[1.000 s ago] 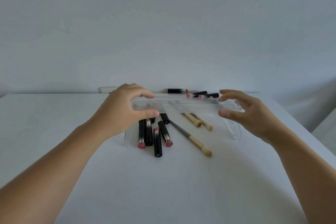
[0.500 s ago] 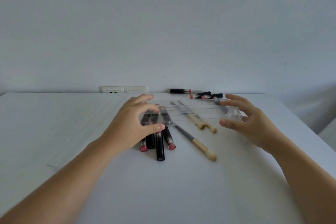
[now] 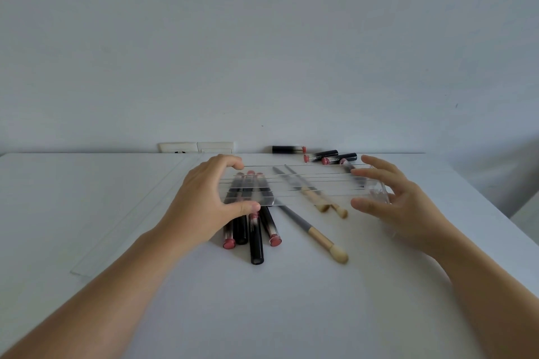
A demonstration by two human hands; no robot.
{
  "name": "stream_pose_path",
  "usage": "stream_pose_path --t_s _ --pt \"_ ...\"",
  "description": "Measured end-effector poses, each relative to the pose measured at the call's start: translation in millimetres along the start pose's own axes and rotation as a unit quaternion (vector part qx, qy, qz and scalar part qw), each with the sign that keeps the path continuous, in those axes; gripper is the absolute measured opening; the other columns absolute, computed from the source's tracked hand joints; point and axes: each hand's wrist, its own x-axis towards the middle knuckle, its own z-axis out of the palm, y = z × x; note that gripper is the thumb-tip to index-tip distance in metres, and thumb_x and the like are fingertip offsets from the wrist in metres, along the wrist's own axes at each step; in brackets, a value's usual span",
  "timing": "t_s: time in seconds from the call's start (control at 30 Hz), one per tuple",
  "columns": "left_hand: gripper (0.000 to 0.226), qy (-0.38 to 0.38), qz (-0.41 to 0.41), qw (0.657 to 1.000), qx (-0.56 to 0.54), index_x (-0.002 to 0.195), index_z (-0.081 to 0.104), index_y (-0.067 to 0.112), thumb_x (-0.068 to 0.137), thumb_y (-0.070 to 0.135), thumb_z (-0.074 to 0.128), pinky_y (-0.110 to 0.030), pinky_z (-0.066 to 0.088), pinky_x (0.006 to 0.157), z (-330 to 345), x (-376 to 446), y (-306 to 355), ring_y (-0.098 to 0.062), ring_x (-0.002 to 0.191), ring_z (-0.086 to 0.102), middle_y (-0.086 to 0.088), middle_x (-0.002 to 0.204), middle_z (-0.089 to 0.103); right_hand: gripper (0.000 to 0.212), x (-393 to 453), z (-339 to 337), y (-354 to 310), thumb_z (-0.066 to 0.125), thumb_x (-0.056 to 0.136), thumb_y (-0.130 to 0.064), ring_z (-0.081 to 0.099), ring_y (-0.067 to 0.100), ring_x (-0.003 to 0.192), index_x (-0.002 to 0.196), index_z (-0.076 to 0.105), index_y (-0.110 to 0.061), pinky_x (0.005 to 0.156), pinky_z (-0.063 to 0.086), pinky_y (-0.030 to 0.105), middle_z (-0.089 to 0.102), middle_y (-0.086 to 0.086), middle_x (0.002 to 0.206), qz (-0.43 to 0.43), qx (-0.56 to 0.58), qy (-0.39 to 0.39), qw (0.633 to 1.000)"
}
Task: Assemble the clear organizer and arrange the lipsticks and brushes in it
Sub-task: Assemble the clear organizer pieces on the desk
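- My left hand [image 3: 201, 201] and right hand [image 3: 399, 201] grip the clear organizer piece [image 3: 291, 186] at its ends, above lipsticks [image 3: 253, 230] and brushes [image 3: 315, 236].
- No writing readable.

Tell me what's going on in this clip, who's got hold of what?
A person holds a clear organizer piece over the white table, the left hand gripping one end and the right hand the other. Under it lie four lipsticks and some brushes; three more lipsticks lie by the wall. A flat clear panel lies to the left. Nothing is in the organizer yet.
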Motion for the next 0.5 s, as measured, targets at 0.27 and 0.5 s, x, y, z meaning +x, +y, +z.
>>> stream_pose_path --t_s 0.27,0.5 --pt "0.07 -0.009 0.028 0.999 0.032 0.135 0.045 0.047 0.074 0.06 0.077 -0.032 0.028 0.106 1.0 -1.9 1.0 0.005 0.123 0.031 0.032 0.132 0.042 0.054 -3.0 1.0 -1.8 0.07 0.072 -0.058 0.028 -0.018 0.136 0.124 0.061 -0.049 0.107 0.028 0.022 0.031 -0.034 0.151 0.003 -0.015 -0.019 1.0" --pt "0.059 -0.01 0.069 0.995 0.072 0.131 0.052 0.041 0.078 0.061 0.068 -0.021 0.021 0.105 0.5 -3.4 2.6 0.017 0.12 0.031 0.038 0.128 0.042 0.038 -4.5 6.7 0.7 0.044 0.106 -0.015 0.033 -0.017 0.134 0.119 0.064 -0.044 0.113 0.027 0.024 0.04 -0.031 0.147 0.009 0.036 0.035 0.999"
